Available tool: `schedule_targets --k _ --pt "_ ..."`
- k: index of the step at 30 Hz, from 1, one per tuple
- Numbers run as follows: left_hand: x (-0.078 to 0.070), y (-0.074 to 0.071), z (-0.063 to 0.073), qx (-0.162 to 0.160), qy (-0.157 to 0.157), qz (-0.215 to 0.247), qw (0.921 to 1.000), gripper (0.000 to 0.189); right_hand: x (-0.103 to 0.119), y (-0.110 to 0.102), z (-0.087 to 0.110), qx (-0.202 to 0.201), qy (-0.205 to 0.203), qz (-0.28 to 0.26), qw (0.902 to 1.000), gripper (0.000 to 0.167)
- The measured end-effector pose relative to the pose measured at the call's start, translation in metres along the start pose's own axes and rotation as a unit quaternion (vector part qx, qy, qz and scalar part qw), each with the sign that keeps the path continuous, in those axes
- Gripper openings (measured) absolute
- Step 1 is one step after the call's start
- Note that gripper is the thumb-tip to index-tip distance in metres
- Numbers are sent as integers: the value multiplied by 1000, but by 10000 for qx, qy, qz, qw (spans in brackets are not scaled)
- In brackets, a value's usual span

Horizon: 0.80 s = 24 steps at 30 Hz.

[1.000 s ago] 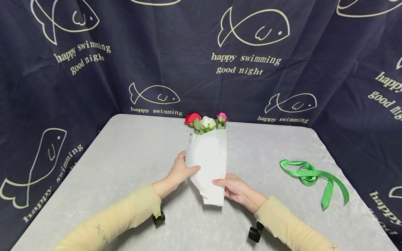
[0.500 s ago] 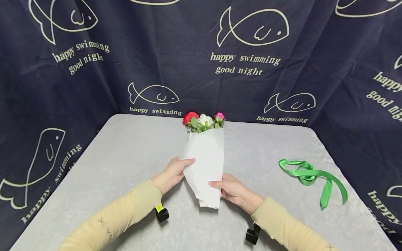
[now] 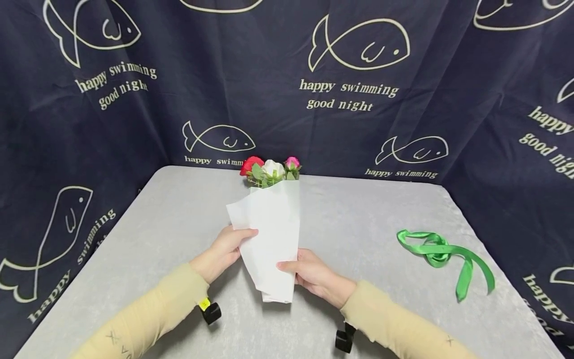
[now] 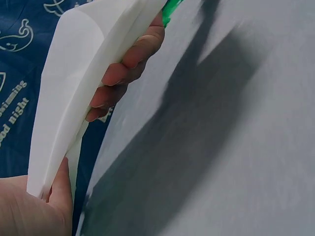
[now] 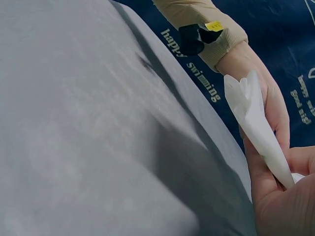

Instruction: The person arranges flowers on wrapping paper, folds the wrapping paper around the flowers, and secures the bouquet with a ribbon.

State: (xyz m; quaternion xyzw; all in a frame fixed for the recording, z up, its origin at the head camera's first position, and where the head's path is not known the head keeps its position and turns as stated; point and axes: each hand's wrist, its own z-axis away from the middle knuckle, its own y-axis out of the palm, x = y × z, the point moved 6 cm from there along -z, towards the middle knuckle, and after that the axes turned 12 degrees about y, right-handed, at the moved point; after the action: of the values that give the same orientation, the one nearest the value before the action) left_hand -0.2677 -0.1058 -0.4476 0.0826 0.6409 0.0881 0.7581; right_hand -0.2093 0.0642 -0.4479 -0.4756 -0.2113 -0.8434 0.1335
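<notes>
A bouquet wrapped in white paper (image 3: 275, 234) is held up at the middle of the table in the head view. Out of its top show a red rose (image 3: 252, 165), a white rose (image 3: 272, 170) and a pink rose (image 3: 292, 163). My left hand (image 3: 222, 251) pinches the paper's left edge, thumb in front. Lower down on the right side, my right hand (image 3: 316, 275) grips the wrap, its thumb across the front. Its curled fingers (image 4: 140, 51) press the back of the paper in the left wrist view. The stems are hidden inside.
A loosely coiled green ribbon (image 3: 441, 252) lies at the right of the grey cloth-covered table (image 3: 358, 214). Dark blue curtains (image 3: 278, 99) printed with fish hang close around the back and sides. Each wrist carries a small black camera (image 3: 212, 313).
Both hands and the bouquet have shifted left. The paper's left edge has opened outward, with a corner now standing out at upper left. The ribbon stays in place.
</notes>
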Motion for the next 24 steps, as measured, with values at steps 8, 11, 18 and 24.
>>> schedule_targets --k 8,11,18,24 --pt "-16 -30 3 280 -59 -169 9994 43 5 27 -16 -68 -40 6 10000 35" --pt "-22 -42 3 363 -76 -232 9990 40 7 37 -22 -115 -50 -45 9999 34" --pt "-31 -67 2 443 -167 -456 9978 36 10 58 -38 -185 -55 -133 9997 33" --pt "-36 -87 -3 417 -275 -360 9981 34 8 72 -55 -246 35 -245 9994 30"
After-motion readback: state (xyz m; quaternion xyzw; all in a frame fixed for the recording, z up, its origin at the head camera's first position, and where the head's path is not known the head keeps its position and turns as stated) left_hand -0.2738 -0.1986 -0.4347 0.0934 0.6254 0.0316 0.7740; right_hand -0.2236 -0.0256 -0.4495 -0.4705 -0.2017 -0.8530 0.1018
